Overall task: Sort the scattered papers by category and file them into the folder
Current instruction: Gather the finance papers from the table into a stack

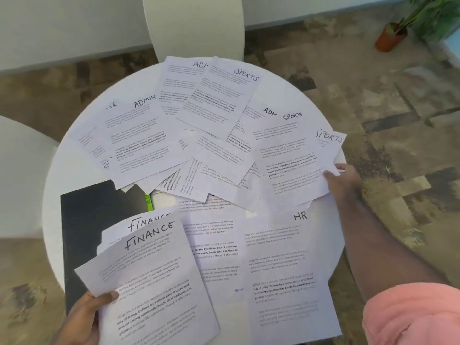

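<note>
Head view | left hand [82, 317] grips FINANCE sheets [154, 282] | right hand [344, 180] pinches SPORTS sheet [293, 160]

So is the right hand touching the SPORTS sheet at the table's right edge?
Touching. The head view shows the right hand with thumb and fingers pinching the lower right corner of the SPORTS sheet.

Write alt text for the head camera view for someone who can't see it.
A person's left hand holds FINANCE sheets while the right hand grips a SPORTS sheet on a round white table strewn with papers labelled ADMIN, HR and SPORTS. A black folder lies at the left.
</note>
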`<state>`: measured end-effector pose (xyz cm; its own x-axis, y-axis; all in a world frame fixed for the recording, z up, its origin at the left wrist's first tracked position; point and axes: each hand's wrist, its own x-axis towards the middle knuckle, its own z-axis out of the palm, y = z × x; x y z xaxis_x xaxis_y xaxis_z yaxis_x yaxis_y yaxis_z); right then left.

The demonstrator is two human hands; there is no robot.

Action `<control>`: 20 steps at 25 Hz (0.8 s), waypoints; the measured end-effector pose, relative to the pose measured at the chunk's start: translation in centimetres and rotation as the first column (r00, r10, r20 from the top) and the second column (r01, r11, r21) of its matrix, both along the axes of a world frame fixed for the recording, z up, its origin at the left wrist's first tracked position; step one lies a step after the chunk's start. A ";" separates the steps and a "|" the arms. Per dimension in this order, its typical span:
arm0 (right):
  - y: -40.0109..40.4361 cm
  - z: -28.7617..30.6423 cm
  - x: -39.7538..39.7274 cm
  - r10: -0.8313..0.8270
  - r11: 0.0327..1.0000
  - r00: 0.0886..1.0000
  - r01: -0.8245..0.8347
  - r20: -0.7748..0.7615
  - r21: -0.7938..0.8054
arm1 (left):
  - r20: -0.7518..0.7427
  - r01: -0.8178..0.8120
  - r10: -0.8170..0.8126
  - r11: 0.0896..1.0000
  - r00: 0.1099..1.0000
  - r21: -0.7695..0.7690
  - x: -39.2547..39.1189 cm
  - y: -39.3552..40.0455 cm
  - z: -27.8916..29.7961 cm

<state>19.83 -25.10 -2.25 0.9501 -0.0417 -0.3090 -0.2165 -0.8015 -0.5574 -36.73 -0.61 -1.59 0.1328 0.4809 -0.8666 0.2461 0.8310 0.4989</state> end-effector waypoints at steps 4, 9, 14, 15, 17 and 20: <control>-1.9 0.6 0.6 -0.016 0.993 0.999 0.021 -0.042 0.113 | -0.035 -0.026 0.025 0.999 0.999 -0.029 -1.4 0.1 0.1; -2.0 2.0 1.0 -0.157 0.832 0.965 0.245 -0.212 0.499 | -0.060 -0.009 0.005 0.998 0.998 -0.056 -1.5 -0.5 0.2; 4.8 3.6 0.1 -0.138 0.682 0.952 0.292 -0.274 0.670 | -0.053 -0.010 0.006 0.998 0.999 -0.069 -0.5 -1.2 0.2; 7.0 3.8 -0.7 -0.113 0.671 0.954 0.278 -0.277 0.688 | -0.050 -0.005 0.001 0.997 0.999 -0.075 -0.4 -1.3 0.2; 11.8 3.9 -2.9 -0.044 0.669 0.957 0.241 -0.286 0.703 | -0.042 0.014 -0.017 0.996 0.999 -0.086 -0.1 -1.4 0.0; 18.1 3.4 -7.1 0.086 0.673 0.943 0.183 -0.322 0.716 | -0.046 0.035 -0.039 0.997 0.998 -0.074 0.0 -1.3 -0.2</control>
